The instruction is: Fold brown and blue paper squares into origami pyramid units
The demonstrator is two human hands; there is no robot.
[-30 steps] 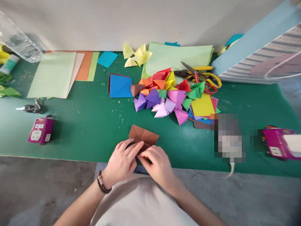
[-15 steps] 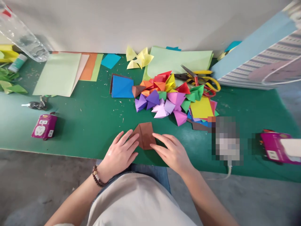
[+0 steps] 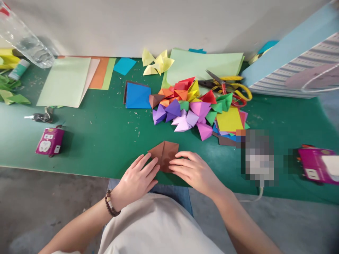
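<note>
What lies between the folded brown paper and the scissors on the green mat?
In the head view, a heap of multicoloured folded origami pieces lies between the folded brown paper and the scissors.

Compared with the earlier views, the brown paper (image 3: 164, 156) no longer forms a rectangular fold pinched between the hands. It now lies flat on the tabletop (image 3: 87, 141) as a broader shape, apex upward. The left hand (image 3: 136, 181) and right hand (image 3: 193, 170) have separated and now flank the paper, fingertips touching its lower sides.
</note>
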